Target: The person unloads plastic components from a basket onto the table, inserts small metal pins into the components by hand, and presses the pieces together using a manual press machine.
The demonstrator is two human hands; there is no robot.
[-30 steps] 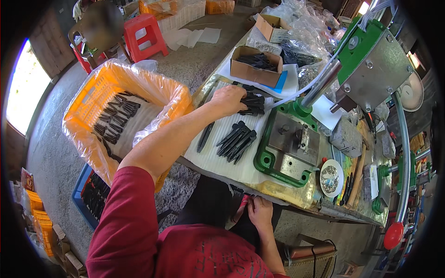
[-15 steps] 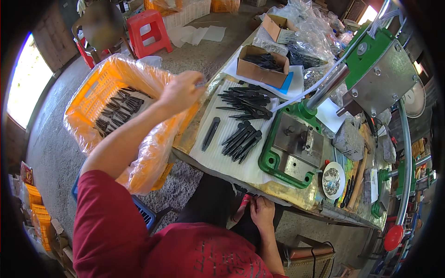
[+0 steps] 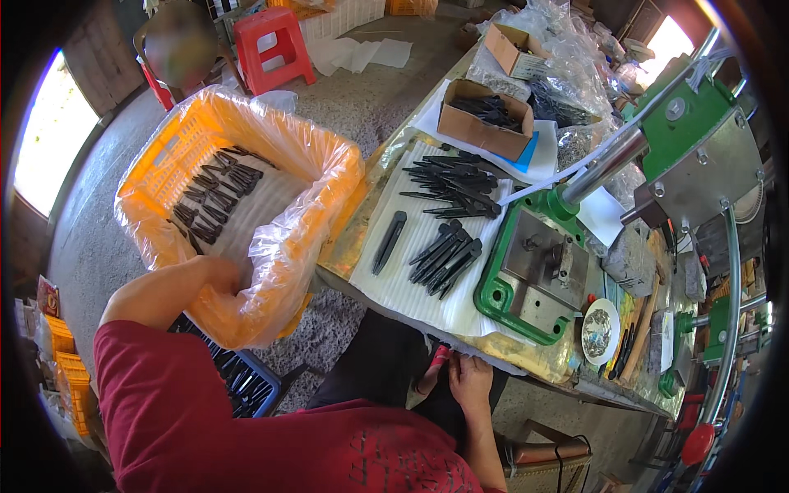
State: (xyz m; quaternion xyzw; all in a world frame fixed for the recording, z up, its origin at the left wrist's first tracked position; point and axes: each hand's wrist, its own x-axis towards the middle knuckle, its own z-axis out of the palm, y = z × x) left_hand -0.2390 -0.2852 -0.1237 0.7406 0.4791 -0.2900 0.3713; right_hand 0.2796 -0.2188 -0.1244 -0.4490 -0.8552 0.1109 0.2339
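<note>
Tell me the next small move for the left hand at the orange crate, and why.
Probably reach down to the black parts on the crate floor. The left hand sits at the near rim of the plastic-lined orange crate, apparently empty, though its fingers are hidden behind the liner. The right hand rests below the table edge.

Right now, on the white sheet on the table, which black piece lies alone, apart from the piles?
The single black piece nearest the orange crate. It lies alone on the white sheet, left of the small bundle; the others are heaped together.
</note>
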